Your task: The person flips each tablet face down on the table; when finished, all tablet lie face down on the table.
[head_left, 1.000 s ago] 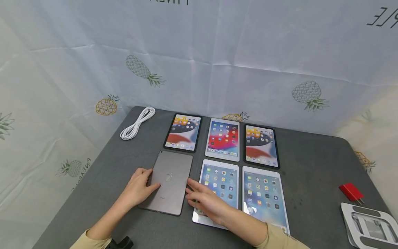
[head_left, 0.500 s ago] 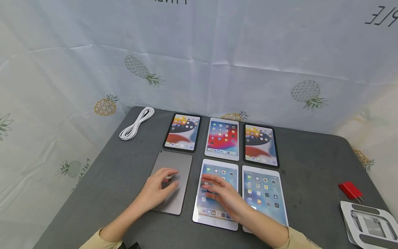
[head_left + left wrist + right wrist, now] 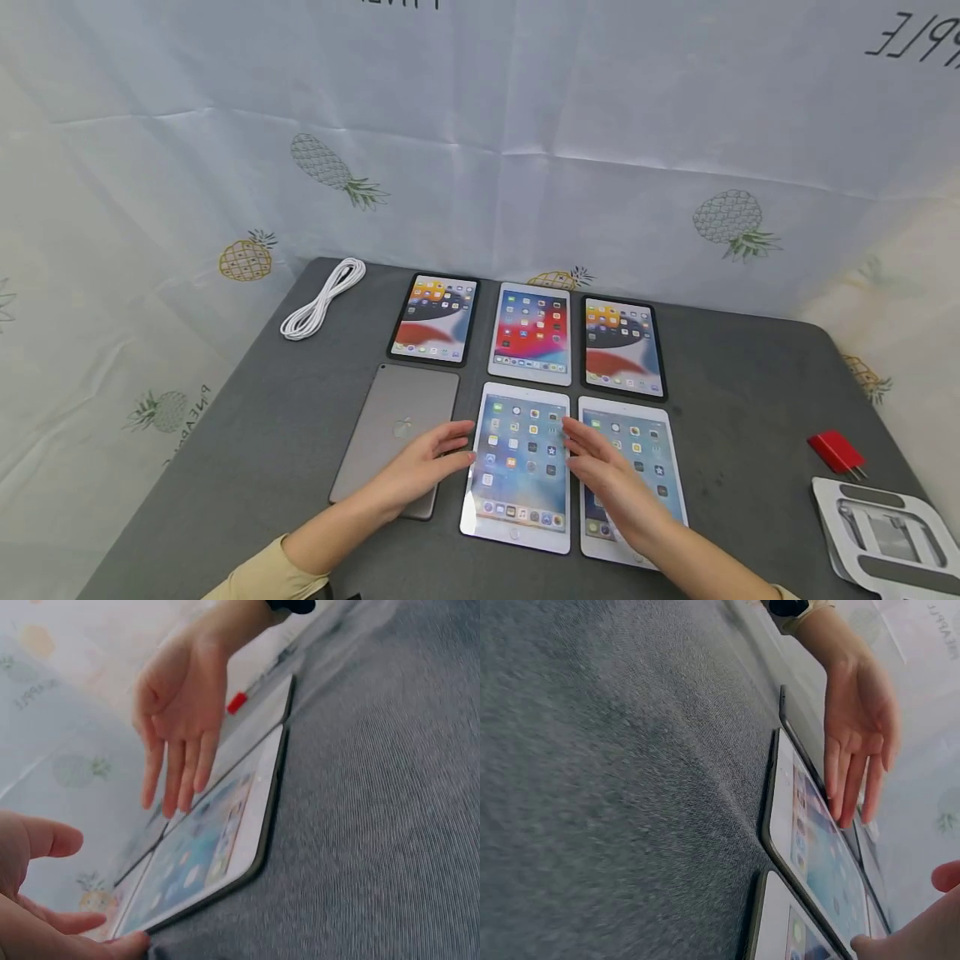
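A white-framed tablet (image 3: 517,467) with its screen lit lies face up at the front middle, between my two hands. My left hand (image 3: 422,467) is at its left edge, fingers fairly straight, and overlaps the grey tablet (image 3: 393,412) that lies face down. On the other side my right hand (image 3: 611,475) has its fingertips at the white tablet's right edge. It covers part of a second white-framed tablet (image 3: 663,442). Both wrist views show loose, extended fingers, with the opposite palm (image 3: 184,697) facing across the screen.
Behind stand in a row two black-framed tablets, one left (image 3: 433,319) and one right (image 3: 624,348), and a white one (image 3: 530,333) between. A coiled white cable (image 3: 322,300) lies back left. A red charger (image 3: 836,452) and a folded silver stand (image 3: 888,533) are at right.
Both hands have left the grey tablet and moved right, to either side of the middle white tablet. The grey tablet stays where it was. The head view has shifted slightly.
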Tool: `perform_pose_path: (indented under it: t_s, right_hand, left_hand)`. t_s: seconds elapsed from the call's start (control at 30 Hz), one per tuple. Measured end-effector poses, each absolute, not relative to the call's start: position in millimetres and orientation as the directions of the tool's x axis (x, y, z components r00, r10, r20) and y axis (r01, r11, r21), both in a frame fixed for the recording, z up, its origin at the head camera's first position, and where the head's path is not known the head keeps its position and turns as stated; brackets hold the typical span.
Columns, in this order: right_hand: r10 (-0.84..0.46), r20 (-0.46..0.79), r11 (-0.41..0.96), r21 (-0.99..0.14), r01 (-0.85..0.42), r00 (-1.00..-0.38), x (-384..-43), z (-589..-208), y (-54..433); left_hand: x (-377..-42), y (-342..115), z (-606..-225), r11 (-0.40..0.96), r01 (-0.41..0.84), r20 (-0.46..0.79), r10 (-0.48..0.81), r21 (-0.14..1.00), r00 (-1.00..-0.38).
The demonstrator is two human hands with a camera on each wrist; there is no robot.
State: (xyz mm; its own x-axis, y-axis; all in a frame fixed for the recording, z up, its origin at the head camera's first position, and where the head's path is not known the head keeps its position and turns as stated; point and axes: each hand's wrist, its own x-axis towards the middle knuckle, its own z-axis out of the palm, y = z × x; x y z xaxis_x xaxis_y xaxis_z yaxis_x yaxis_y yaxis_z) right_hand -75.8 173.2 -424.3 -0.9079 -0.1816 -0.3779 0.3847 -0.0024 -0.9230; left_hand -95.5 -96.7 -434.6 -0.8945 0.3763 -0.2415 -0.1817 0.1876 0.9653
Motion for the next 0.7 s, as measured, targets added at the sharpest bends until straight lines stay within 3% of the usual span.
perform_pose_path:
  t_s: [0.27, 0.7]
  right_hand:
    - [-0.203, -0.425, -0.029, -0.898, 0.439, -0.882, -69.0, -421.5, 182.7]
    - [-0.181, -0.475, -0.082, -0.866, 0.494, -0.861, -67.4, -424.6, 181.0]
  left_hand:
    - [-98.3, -92.8, -437.2, 0.048, -0.274, -0.268, 0.426, 0.961, -0.864]
    - [-105.2, -87.1, -440.3, -0.034, -0.370, -0.326, 0.404, 0.929, -0.855]
